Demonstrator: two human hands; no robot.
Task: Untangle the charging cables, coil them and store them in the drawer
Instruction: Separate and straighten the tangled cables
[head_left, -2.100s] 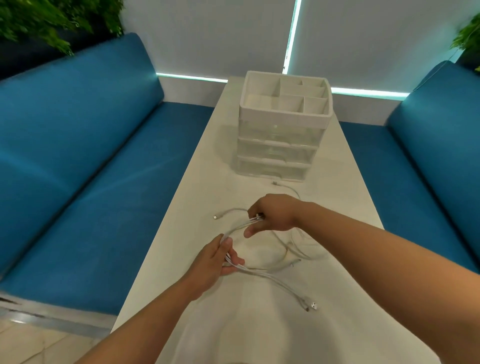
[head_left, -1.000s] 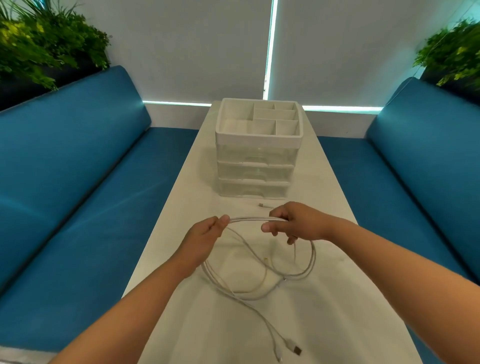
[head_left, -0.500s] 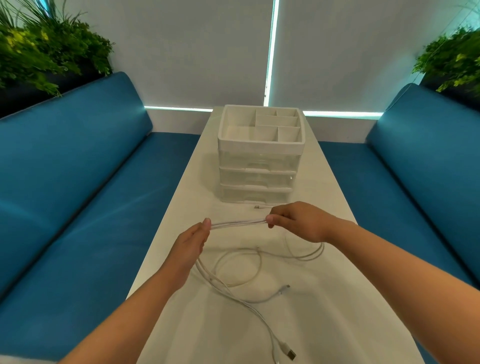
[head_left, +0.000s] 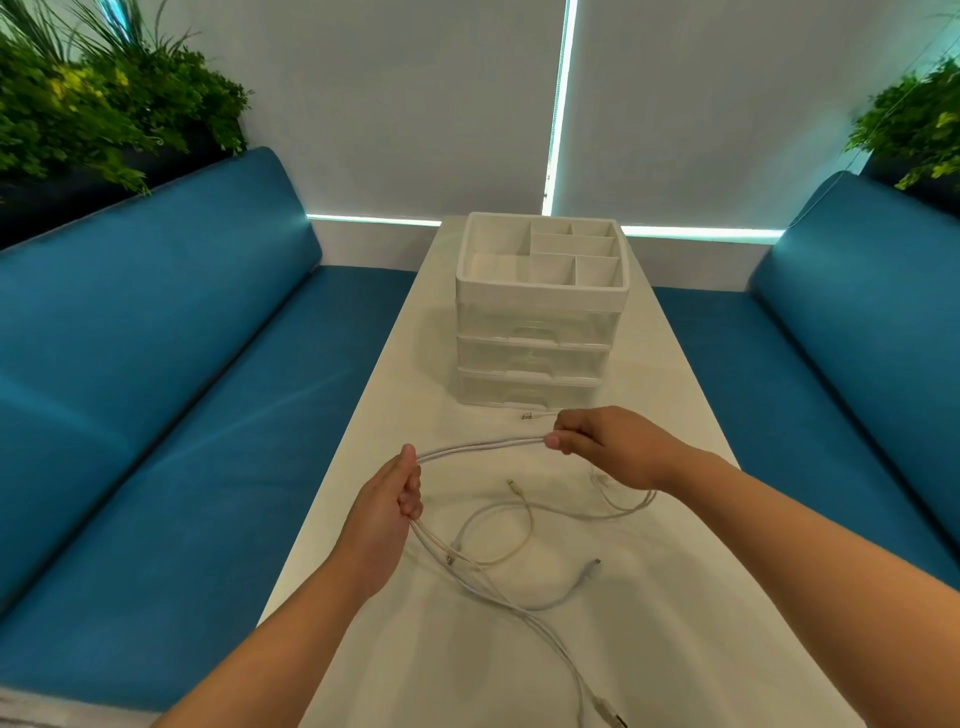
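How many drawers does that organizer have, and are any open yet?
3, all closed, stacked under the organizer's divided top tray: top drawer, middle drawer, bottom drawer resting on the table. None appears hidden.

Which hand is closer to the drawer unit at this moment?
Right. The right hand pinches the cables just before the drawer unit; the left hand holds them nearer the person.
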